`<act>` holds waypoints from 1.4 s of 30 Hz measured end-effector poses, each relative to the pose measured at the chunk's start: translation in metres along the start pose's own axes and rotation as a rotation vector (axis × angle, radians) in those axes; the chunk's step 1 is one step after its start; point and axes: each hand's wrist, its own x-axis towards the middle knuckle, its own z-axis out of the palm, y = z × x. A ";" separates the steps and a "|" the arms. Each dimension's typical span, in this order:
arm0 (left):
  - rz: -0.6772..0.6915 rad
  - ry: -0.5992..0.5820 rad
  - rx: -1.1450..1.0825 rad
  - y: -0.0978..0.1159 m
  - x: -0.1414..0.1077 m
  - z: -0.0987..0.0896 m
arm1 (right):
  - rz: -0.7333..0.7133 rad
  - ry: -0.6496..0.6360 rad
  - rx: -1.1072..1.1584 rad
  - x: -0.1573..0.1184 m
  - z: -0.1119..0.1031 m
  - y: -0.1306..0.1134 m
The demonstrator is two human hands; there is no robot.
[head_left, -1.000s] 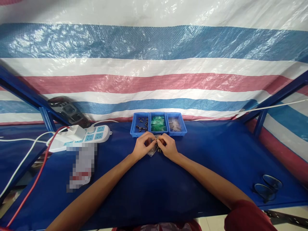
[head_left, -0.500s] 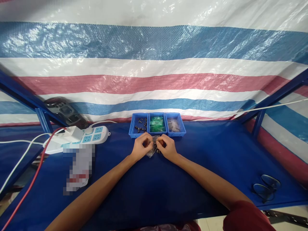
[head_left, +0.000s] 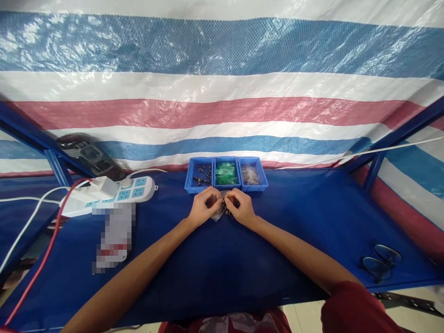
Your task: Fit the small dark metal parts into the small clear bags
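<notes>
My left hand point(head_left: 202, 207) and my right hand point(head_left: 243, 209) meet in front of the blue trays, thumbs and fingertips pinched close together. Between them is a small clear plastic bag point(head_left: 217, 214), its top edge caught in the fingers of both hands. Small dark screws point(head_left: 227, 212) show beside the bag, under my right fingers; whether they lie inside it or on the table I cannot tell. Directly beyond the hands, the left blue tray point(head_left: 188, 181) contains loose dark screws point(head_left: 201, 179). Green packets point(head_left: 226, 173) fill the middle tray, and clear small bags point(head_left: 250, 175) lie in the right one.
A white power strip point(head_left: 147, 189) with plugs and cables stands at the left, a blurred-out packet point(head_left: 116, 236) in front of it. Eyeglasses point(head_left: 379, 263) rest on the blue table point(head_left: 215, 277) at the right. Striped sheeting point(head_left: 222, 111) hangs behind, between blue frame posts point(head_left: 374, 169).
The whole view has shifted slightly, so the table and trays appear a little higher. Both hands stay pinched on the bag, with hardly any visible movement between them.
</notes>
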 end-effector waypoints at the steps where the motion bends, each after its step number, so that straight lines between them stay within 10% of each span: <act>1: -0.004 0.003 0.005 -0.001 0.000 0.001 | 0.004 -0.005 -0.004 0.000 -0.001 0.000; 17: -0.074 0.062 0.047 -0.002 -0.001 0.003 | 0.071 0.051 0.045 0.001 0.004 0.003; 30: -0.110 -0.132 -0.080 -0.003 0.003 0.000 | 0.026 0.115 0.031 0.000 0.000 0.000; 42: -0.187 0.000 -0.147 -0.010 0.001 0.004 | 0.056 0.104 0.045 0.002 0.001 0.004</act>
